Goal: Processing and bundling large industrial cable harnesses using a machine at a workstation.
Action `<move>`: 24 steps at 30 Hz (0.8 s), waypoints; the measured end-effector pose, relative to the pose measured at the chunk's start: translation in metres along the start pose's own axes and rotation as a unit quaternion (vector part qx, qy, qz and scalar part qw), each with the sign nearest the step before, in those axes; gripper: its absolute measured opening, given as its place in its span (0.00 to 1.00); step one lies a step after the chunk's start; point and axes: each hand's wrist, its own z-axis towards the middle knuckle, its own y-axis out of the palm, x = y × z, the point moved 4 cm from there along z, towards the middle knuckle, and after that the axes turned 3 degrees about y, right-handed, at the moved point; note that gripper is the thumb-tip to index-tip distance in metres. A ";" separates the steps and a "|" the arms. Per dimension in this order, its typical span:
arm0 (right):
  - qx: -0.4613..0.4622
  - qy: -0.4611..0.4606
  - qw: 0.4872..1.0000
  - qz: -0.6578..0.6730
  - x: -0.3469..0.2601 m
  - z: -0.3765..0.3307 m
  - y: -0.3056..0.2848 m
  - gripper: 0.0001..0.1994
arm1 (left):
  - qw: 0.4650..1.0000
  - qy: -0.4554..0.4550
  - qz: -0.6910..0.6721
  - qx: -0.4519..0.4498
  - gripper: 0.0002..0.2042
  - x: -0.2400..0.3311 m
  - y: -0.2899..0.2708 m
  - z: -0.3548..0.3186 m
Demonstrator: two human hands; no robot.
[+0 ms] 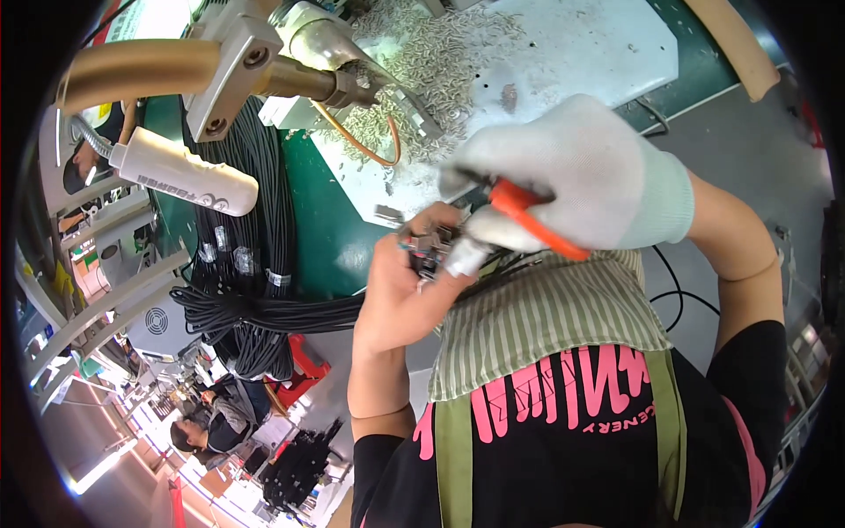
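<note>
My left hand [396, 299], bare, is closed round the end of a bundle of black cables [321, 313]. Small metal-looking cable ends [431, 250] stick out between its thumb and fingers, blurred by motion. In a white knit glove, my right hand [585, 167] grips a hand tool with orange-red handles, like pliers or cutters [532, 218]. The tool's jaws are smeared and partly hidden, close to the cable ends. Both hands are together in front of the striped apron [554, 321].
A white plate [581, 53] on the green bench carries a heap of small metal scraps [440, 79]. Machine parts with a metal nozzle [343, 88] and a white cylinder [185, 172] stand at left. Coiled black cables [238, 229] hang over the bench edge. People sit farther off.
</note>
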 end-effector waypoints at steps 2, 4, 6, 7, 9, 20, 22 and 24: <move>-0.005 -0.021 1.000 -0.004 -0.005 0.001 0.001 0.11 | 0.992 0.051 0.116 -0.030 0.09 0.005 0.012 0.001; -0.010 -0.035 0.999 -0.006 -0.006 -0.001 0.002 0.11 | 0.989 0.098 0.100 0.043 0.10 0.008 0.023 -0.001; -0.132 0.164 0.944 0.252 0.006 -0.005 0.008 0.11 | 0.962 0.189 0.064 0.189 0.13 0.015 0.023 -0.008; -0.189 0.258 0.872 0.371 0.009 -0.010 0.015 0.11 | 0.961 0.189 0.065 0.190 0.13 0.013 0.021 -0.009; -0.204 0.257 0.868 0.373 0.010 -0.014 0.015 0.11 | 0.919 0.292 0.238 0.120 0.15 0.017 0.021 -0.009; -0.265 0.270 0.759 0.529 0.009 -0.029 0.039 0.06 | 0.953 0.269 0.140 -0.028 0.15 0.016 0.013 -0.011; 0.001 0.002 0.982 0.191 0.004 -0.016 0.031 0.05 | 0.965 0.080 -0.239 0.074 0.12 -0.001 0.009 -0.011; 0.140 -0.138 0.980 -0.009 -0.010 -0.019 0.025 0.06 | 0.977 0.077 -0.164 0.109 0.11 0.008 0.008 -0.006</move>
